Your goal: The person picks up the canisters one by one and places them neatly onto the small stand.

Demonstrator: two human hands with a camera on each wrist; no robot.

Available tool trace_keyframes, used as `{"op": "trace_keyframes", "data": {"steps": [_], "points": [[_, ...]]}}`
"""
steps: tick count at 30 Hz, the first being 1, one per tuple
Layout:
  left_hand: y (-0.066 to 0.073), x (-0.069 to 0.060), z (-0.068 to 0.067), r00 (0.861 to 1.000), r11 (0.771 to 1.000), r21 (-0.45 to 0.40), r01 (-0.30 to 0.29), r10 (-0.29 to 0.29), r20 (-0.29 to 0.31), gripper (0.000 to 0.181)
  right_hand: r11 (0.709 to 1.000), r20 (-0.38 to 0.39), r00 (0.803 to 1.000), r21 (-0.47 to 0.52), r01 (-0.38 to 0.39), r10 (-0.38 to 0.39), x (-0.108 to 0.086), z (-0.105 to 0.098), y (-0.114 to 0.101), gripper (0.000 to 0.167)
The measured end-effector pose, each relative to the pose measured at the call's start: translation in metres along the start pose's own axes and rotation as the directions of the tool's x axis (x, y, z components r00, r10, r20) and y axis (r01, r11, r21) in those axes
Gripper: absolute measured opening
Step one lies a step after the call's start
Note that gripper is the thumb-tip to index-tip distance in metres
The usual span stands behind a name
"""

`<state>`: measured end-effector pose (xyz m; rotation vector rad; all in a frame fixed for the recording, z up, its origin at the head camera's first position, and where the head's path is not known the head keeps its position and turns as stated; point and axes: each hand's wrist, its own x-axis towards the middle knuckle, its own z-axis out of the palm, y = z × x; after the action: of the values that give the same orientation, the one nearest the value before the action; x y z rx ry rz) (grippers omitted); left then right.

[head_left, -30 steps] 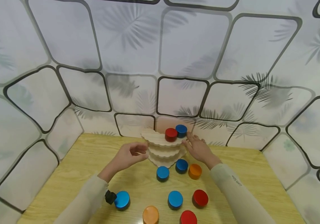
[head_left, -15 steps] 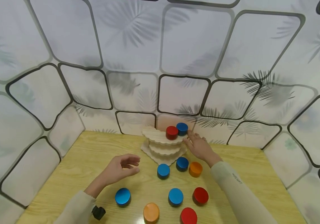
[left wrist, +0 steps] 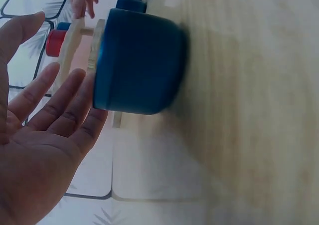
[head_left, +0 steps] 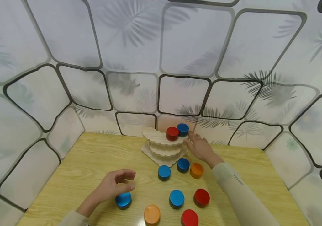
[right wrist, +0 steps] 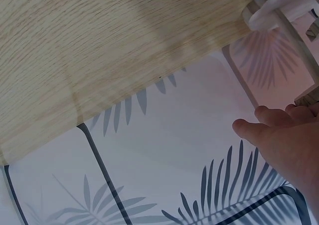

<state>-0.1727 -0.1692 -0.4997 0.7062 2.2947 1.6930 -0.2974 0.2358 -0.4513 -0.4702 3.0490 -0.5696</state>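
Head view: a three-tiered wooden stand (head_left: 153,137) is being seen at the back of the wood-grain table (head_left: 84,163), near the leaf-patterned wall covering (head_left: 132,47). On its top tier a red cylinder (head_left: 172,134) and a dark blue cylinder (head_left: 182,130) are being supported side by side, the blue one slightly farther back. The right hand (head_left: 201,149) is being held at that tier's right end, its fingers being mostly straightened; whether the edge is being touched cannot be told for certain. The left hand (head_left: 110,187) is being held well apart from the stand, its fingers being relaxed and slightly bent, and the rim of a bright blue cylinder (head_left: 123,200) is being partly hidden by it. From the left wrist, the palm is being shown with its fingers spread; contact with the blue cylinder beside them cannot be made out. Just before the stand, a light blue cylinder (head_left: 164,173), a deep blue cylinder (head_left: 183,165) and an orange cylinder (head_left: 196,170) are being displayed on the table. Nearer the camera, a pale orange cylinder (head_left: 152,215), a medium blue cylinder (head_left: 176,199) and two red ones, a rear red block (head_left: 201,197) and a front red block (head_left: 190,217), are being seen upright.
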Motion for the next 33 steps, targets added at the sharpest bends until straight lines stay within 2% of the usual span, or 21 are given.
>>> {"op": "trace_keyframes", "data": {"steps": [9, 11, 17, 21, 33], "points": [[-0.010, -0.022, 0.001, 0.999, 0.999, 0.002, -0.034, 0.034, -0.022, 0.050, 1.000, -0.003, 1.000, -0.003, 0.004, -0.004, 0.001, 0.000, -0.001, 0.072], [-0.012, -0.027, 0.000, 1.000, 1.000, -0.005, -0.027, 0.027, -0.017, 0.052, 1.000, -0.005, 1.000, -0.002, 0.004, -0.004, 0.001, 0.000, -0.002, 0.072], [-0.014, -0.039, 0.000, 0.998, 0.998, -0.029, 0.061, -0.061, 0.011, 0.057, 1.000, 0.005, 1.000, -0.005, -0.005, 0.005, 0.001, 0.000, -0.002, 0.071], [-0.014, -0.042, 0.001, 0.997, 0.997, -0.029, 0.076, -0.076, 0.020, 0.060, 1.000, 0.007, 1.000, -0.004, -0.007, 0.007, 0.001, -0.001, -0.002, 0.071], [-0.024, -0.045, -0.002, 0.996, 0.997, -0.066, 0.045, -0.040, 0.075, 0.060, 1.000, 0.010, 1.000, 0.000, -0.008, 0.008, 0.001, 0.000, 0.000, 0.072]]}}
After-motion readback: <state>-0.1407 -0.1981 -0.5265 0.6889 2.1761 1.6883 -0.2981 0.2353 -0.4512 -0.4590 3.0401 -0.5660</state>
